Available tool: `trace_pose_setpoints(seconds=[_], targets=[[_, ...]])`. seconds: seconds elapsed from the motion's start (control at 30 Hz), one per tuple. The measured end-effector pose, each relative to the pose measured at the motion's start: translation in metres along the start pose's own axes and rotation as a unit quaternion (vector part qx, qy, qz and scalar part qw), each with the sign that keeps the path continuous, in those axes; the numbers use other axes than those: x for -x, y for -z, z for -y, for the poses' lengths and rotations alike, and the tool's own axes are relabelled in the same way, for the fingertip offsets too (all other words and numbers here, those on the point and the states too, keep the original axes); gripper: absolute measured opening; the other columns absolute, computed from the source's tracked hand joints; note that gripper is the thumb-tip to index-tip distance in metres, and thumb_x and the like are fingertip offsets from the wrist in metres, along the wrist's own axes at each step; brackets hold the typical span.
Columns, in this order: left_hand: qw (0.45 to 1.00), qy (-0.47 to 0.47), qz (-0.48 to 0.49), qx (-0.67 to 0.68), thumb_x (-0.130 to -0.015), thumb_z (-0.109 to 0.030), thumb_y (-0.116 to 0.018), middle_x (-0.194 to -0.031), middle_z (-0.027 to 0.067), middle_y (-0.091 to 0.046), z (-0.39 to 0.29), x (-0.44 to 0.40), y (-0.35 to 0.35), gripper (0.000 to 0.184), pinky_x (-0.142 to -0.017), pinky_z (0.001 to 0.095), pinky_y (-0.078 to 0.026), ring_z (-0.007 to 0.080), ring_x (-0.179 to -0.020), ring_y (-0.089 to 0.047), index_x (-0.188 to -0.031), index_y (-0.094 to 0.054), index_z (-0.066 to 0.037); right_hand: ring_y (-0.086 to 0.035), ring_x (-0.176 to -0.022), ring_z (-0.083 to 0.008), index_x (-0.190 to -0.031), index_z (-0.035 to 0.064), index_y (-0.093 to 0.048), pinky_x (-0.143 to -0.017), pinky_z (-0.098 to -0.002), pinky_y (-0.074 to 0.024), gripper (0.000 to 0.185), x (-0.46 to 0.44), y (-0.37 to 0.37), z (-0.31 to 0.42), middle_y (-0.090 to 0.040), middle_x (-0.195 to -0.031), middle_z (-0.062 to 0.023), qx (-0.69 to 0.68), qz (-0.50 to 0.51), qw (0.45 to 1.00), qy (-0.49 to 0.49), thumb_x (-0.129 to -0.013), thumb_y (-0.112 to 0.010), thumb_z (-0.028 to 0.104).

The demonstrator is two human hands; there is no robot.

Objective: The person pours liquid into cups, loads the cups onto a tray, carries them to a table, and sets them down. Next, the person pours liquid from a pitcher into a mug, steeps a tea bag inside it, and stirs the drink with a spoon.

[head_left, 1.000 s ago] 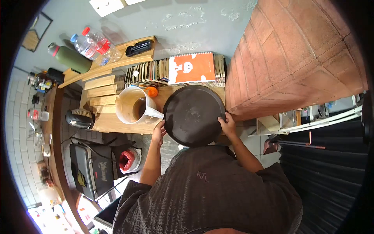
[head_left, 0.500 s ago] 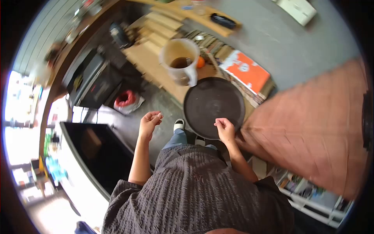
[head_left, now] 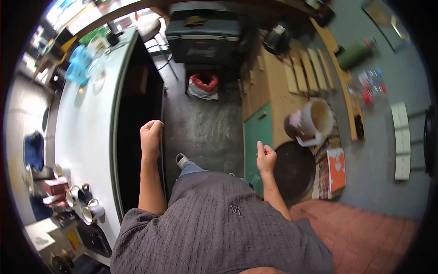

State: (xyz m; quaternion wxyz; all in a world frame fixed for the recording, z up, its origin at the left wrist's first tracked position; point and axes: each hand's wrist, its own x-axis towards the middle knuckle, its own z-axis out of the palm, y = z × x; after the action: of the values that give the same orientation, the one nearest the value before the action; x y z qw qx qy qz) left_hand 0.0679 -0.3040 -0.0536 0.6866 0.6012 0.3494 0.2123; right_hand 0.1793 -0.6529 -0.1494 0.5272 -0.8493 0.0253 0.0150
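Round black tray (head_left: 296,169) on bench (head_left: 279,100), just beside right hand (head_left: 266,160); left hand (head_left: 152,137) well apart; both curled closed.

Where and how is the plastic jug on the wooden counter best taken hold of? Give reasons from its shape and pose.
Probably by its pale handle, coming from the side of the round dark tray. The handle juts from the jug toward that tray, offering something narrow to wrap around; the jug itself looks too broad to span easily. It stands mouth up, so lift it level.
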Motion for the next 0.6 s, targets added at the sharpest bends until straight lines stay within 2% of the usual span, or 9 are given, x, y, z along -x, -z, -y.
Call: trace_pose_setpoints(seconds=[0.07,0.13,0.2,0.27,0.3,0.33,0.43,0.6], targets=[[0.999,-0.021,-0.033,-0.033,-0.08,-0.009,-0.055,-0.052,-0.0087,-0.037,-0.008,-0.015,0.04,0.029,-0.044,0.0231,-0.02,0.0005,-0.047,-0.03,-0.052,-0.045,-0.012,-0.026,-0.05,-0.0073,-0.052,0.0055,-0.034,-0.045,-0.0314,-0.0249,0.051,-0.011,-0.045,0.004,-0.029,-0.049,0.0021,-0.008,0.005,0.999,0.03,-0.089,-0.064,0.024],[0.997,-0.037,-0.056,-0.033,-0.08,-0.009,-0.055,-0.052,-0.009,-0.037,-0.004,-0.035,0.083,0.029,-0.044,0.0235,-0.019,0.0003,-0.048,-0.03,-0.053,-0.046,-0.012,-0.025,-0.05,-0.0071,-0.053,0.0065,-0.031,-0.045,-0.0312,-0.0239,0.051,-0.015,-0.093,0.034,-0.028,-0.05,0.003,-0.014,0.023,1.0,0.007,-0.089,-0.064,0.024],[0.996,-0.028,-0.085,-0.03,-0.081,-0.008,-0.055,-0.052,-0.0088,-0.038,-0.004,-0.048,0.124,0.028,-0.044,0.0231,-0.02,0.0005,-0.047,-0.031,-0.053,-0.048,-0.011,-0.026,-0.05,-0.0066,-0.052,0.0068,-0.031,-0.045,-0.0306,-0.0234,0.052,-0.018,-0.144,0.062,-0.029,-0.05,0.0041,-0.014,0.051,0.998,0.021,-0.089,-0.064,0.023],[0.995,-0.003,-0.082,0.052,-0.082,-0.007,-0.055,-0.051,-0.0082,-0.04,-0.007,-0.062,0.16,0.029,-0.043,0.0233,-0.021,0.0009,-0.045,-0.031,-0.054,-0.049,-0.01,-0.026,-0.05,-0.0061,-0.052,0.0071,-0.032,-0.044,-0.0297,-0.0235,0.052,-0.02,-0.197,0.089,-0.029,-0.05,0.0044,-0.006,0.101,0.993,0.064,-0.089,-0.065,0.024],[0.993,-0.002,-0.096,0.075,-0.083,-0.006,-0.054,-0.05,-0.0066,-0.041,-0.011,-0.068,0.175,0.029,-0.044,0.0236,-0.026,0.0024,-0.043,-0.031,-0.054,-0.05,-0.008,-0.026,-0.05,-0.0054,-0.052,0.0073,-0.032,-0.044,-0.0288,-0.0237,0.052,-0.018,-0.221,0.11,-0.029,-0.05,0.0051,-0.007,0.128,0.989,0.071,-0.088,-0.065,0.024],[0.991,-0.004,-0.108,0.077,-0.083,-0.006,-0.054,-0.05,-0.0066,-0.041,-0.014,-0.073,0.186,0.029,-0.044,0.0236,-0.026,0.0024,-0.043,-0.031,-0.054,-0.05,-0.008,-0.026,-0.05,-0.0054,-0.052,0.0073,-0.032,-0.044,-0.0288,-0.0237,0.052,-0.018,-0.243,0.124,-0.029,-0.05,0.0051,-0.007,0.14,0.987,0.077,-0.088,-0.065,0.024],[0.976,-0.019,-0.133,0.169,-0.084,-0.004,-0.055,-0.046,-0.0044,-0.036,-0.016,-0.091,0.218,0.034,-0.045,0.0256,-0.032,0.005,-0.04,-0.03,-0.051,-0.045,-0.01,-0.027,-0.049,-0.0042,-0.051,0.0083,-0.033,-0.044,-0.0274,-0.0234,0.052,-0.018,-0.3,0.167,-0.031,-0.05,0.0064,-0.055,0.233,0.967,0.087,-0.089,-0.065,0.024],[0.959,0.003,-0.201,0.201,-0.082,-0.004,-0.056,-0.044,-0.0038,-0.035,-0.015,-0.119,0.24,0.035,-0.044,0.0259,-0.031,0.0063,-0.039,-0.029,-0.051,-0.043,-0.01,-0.03,-0.043,-0.0024,-0.05,0.0117,-0.039,-0.041,-0.0241,-0.022,0.049,-0.034,-0.359,0.185,-0.039,-0.048,0.0073,-0.045,0.303,0.948,0.085,-0.09,-0.065,0.024]])
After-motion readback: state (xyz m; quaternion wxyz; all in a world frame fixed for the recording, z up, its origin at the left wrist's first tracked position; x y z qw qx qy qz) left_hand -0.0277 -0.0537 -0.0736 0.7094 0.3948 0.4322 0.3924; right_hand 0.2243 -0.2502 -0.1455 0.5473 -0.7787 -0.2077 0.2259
